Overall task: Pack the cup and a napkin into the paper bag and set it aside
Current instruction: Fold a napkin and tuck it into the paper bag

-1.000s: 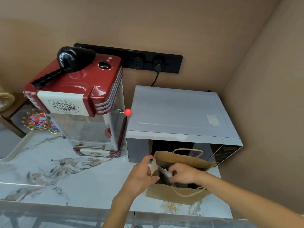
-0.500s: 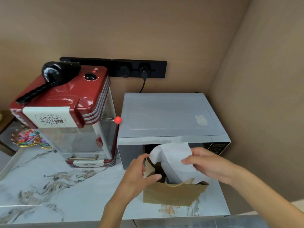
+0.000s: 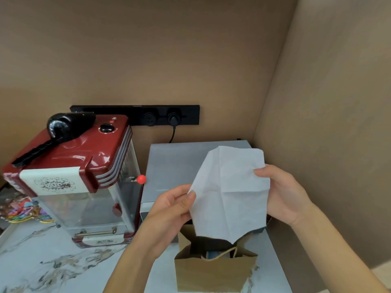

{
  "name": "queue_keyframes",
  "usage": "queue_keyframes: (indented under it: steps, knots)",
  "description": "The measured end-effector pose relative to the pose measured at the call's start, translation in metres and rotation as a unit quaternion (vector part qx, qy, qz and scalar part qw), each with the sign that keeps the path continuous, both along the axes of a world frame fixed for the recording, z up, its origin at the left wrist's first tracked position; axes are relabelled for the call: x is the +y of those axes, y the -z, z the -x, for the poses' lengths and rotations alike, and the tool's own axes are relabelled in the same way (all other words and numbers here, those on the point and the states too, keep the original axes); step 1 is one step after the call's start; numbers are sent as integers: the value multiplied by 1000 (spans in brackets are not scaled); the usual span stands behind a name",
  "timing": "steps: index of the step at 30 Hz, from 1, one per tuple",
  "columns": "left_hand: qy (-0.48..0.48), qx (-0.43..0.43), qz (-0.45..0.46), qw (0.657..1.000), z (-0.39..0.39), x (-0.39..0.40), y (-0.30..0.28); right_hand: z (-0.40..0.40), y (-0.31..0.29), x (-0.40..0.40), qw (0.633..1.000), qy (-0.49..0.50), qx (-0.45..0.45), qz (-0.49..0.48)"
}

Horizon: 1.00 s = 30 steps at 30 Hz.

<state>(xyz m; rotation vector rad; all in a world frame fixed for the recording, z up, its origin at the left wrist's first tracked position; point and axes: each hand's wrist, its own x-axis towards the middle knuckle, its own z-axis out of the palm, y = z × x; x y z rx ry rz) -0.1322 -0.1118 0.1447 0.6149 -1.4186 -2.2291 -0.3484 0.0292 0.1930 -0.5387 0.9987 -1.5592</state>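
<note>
Setting: marble-patterned tabletop (image 3: 63, 267) in a tan-walled corner, a red popcorn machine (image 3: 74, 172) at 9 o'clock and a grey microwave (image 3: 173, 166) at 12.
Napkin: white napkin (image 3: 230, 191) spread open in the air, long axis upright, lower tip hanging just above the bag's mouth.
Left hand: left hand (image 3: 171, 210) pinches the napkin's left edge.
Right hand: right hand (image 3: 283, 193) clamps the right edge.
Bag: brown paper bag (image 3: 213, 271) stands open at 6 o'clock, directly below both hands, equally near each.
Cup: something dark sits inside; cannot tell if it's the cup.
</note>
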Motion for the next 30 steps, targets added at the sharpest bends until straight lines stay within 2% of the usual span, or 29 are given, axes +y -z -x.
queue_keyframes:
  steps: [4, 7, 15, 17, 19, 20, 22, 25, 27, 30]
  knots:
    - [-39, 10, -35, 999, 3, -3, -19, 2, -7, -3, 999, -1, -5, 38]
    - [-78, 22, 7, 997, 3, -2, -30, 2, -8, -3, 998, 8, 4, 55]
    - [-140, 1, 120, 983, 7, -2, -43, -2, -15, 0, 991, 64, 110, 27]
    - [-191, -48, 194, 961, 13, -2, -42, -7, -21, 0, 984, 76, 162, 21]
    - [-274, -134, 305, 902, 18, -2, -43, -12, -27, -1, 970, 109, 215, 7]
    - [-304, -143, 344, 877, 20, 1, -44, -14, -30, -1, 963, 125, 239, 3]
    - [-295, -116, 383, 868, 22, 9, -45, -20, -36, -2, 950, 135, 280, 7]
    - [-160, -76, 329, 927, 26, 26, -50, -31, -42, -8, 922, 133, 364, 9]
    - [-59, -9, 227, 972, 32, 35, -55, -40, -46, -14, 902, 125, 414, 19]
    - [23, 104, 50, 993, 36, 37, -60, -48, -49, -22, 893, 71, 444, -21]
